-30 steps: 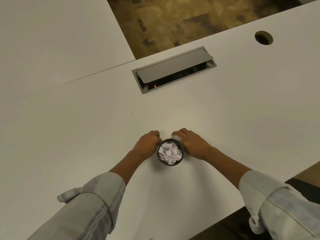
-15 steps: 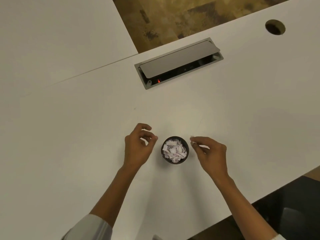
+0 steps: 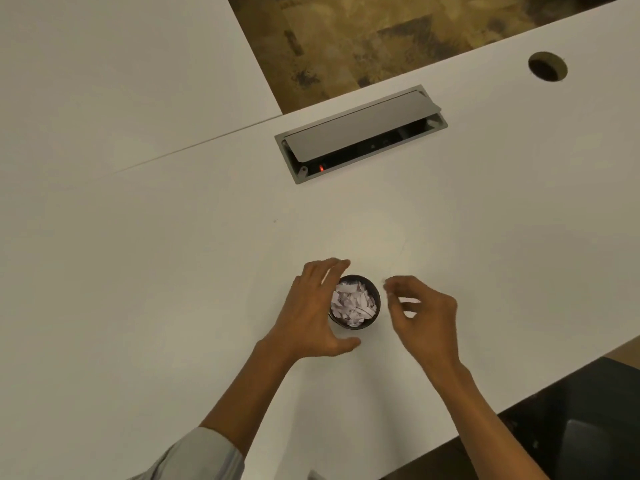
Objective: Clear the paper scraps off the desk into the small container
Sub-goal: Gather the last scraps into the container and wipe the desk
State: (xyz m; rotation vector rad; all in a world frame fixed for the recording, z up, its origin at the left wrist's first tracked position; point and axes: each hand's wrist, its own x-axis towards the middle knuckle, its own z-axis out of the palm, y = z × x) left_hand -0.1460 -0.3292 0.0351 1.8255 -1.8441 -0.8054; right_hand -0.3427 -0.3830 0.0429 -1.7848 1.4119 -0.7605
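A small black round container stands on the white desk, filled with white paper scraps. My left hand curves around its left side with fingers spread; the fingertips reach over the far rim and the thumb lies on the desk in front of it. My right hand hovers just right of the container, thumb and fingers pinched together on what looks like a tiny paper scrap at the fingertips. I see no other loose scraps on the desk.
A grey cable box with a half-open lid is set into the desk behind the container. A round cable hole sits at the far right. The desk's front edge runs diagonally at lower right, with a dark chair below it.
My left hand has moved right and opened around the container. My right hand pulled away from the rim a second ago and now stays pinched beside it.
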